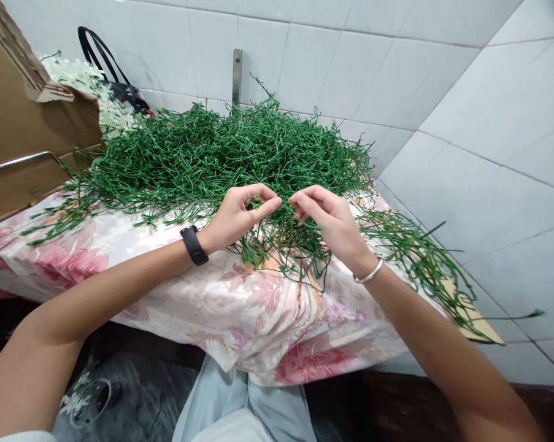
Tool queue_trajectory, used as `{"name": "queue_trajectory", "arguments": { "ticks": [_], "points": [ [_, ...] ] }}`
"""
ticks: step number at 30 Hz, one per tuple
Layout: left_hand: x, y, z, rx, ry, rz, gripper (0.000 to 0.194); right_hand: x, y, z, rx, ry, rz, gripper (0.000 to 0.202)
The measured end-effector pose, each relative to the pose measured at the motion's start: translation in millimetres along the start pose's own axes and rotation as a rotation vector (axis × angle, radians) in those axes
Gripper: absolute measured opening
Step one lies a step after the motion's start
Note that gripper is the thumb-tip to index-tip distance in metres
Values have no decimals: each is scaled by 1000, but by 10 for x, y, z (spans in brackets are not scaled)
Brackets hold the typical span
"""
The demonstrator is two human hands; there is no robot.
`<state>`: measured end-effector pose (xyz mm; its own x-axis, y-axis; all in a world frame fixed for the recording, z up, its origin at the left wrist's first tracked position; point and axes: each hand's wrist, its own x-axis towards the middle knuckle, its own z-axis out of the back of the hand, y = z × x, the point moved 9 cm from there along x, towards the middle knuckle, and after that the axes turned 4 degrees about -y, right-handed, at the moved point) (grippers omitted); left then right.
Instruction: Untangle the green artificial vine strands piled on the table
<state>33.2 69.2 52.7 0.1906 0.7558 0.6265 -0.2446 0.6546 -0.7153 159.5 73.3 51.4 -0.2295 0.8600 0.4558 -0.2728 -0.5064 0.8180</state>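
Note:
A big tangled heap of green artificial stems (221, 153) covers the back of the table. In front of it, my left hand (244, 215) has thumb and fingertips pinched together. My right hand (329, 221) is pinched too, its fingertips just a little to the right of the left ones. Whatever lies between the fingers of either hand is too small to make out against the green. Below both hands, a looser bunch of stems (281, 245) spreads over the flowered tablecloth (175, 294). A dark band is on my left wrist, a pale bangle on my right.
A cardboard box (37, 135) stands at the left, with white artificial flowers (115, 110) and a black-handled bag (128, 92) behind it. More stems (415, 252) hang over the table's right end. White wall tiles (488, 153) close off the back and right.

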Motion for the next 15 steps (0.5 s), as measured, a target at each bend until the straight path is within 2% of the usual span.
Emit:
{"name": "queue_trajectory", "arguments": {
  "ticks": [2,4,7,9,13,15],
  "points": [
    [4,47,-4,-46,-2,56,19,-60,234,137,-250,-159,269,22],
    [4,70,1,-66,-9,91,19,-209,482,178,-440,-271,568,24],
    [3,88,5,-101,-14,127,18,-445,696,111,-591,-302,916,34],
    [0,112,-9,-143,-6,153,17,-489,713,26,-683,-241,999,40],
    [-11,189,-87,-284,55,224,19,-387,571,-179,-891,-8,948,45],
    [-21,225,-119,-324,81,264,20,-377,544,-225,-921,47,959,44]
  ]
}}
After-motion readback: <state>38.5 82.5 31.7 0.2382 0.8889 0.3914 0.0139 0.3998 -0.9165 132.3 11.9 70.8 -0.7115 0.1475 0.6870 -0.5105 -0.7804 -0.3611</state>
